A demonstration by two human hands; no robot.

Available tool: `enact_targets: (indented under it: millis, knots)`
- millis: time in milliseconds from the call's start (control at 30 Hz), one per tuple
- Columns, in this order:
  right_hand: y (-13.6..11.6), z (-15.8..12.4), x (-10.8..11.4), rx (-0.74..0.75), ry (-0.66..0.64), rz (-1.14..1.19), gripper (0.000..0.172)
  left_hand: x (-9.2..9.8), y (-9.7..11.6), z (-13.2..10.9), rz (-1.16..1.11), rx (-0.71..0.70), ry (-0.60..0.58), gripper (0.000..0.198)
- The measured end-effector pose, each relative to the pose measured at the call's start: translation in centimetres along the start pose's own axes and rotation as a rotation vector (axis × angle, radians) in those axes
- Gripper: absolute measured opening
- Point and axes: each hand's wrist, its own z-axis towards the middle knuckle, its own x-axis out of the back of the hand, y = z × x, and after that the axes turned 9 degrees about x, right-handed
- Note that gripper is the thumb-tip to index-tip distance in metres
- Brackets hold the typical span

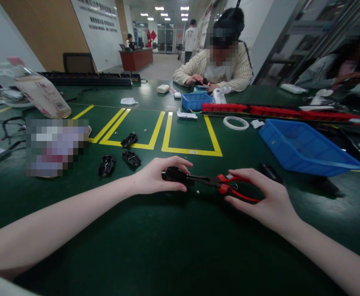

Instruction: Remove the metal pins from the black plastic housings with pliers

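My left hand (158, 176) is closed around a small black plastic part (176, 174), its thumb below and fingers above. In my right hand (266, 197) are long-nose pliers (218, 182) with red and black handles, the fingers wrapped round the grips. The jaws point left and their tips meet the right end of the black part; whether they pinch it I cannot tell. A tiny white bit (197, 192) lies on the table just below the jaws. Left of my left hand lie similar black plastic parts (131, 158), a little apart from each other.
A blue bin (309, 148) stands at right, near a roll of tape (235, 123) and red strips (272, 111). A smaller blue bin (195, 101) sits farther back. A tilted bottle (42, 92) is at left. Across the green table (180, 246) a person (217, 61) handles something.
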Motion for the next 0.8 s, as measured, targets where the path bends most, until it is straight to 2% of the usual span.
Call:
enact_targets:
  millis: [533, 800]
  knots:
    - [0.3, -0.16, 0.06, 0.017, -0.054, -0.004, 0.045, 0.06, 0.1, -0.01, -0.019, 0.011, 0.004, 0.057]
    - [0.33, -0.36, 0.12, 0.014, -0.06, 0.002, 0.044, 0.15, 0.1, 0.2, 0.078, 0.008, -0.018, 0.052]
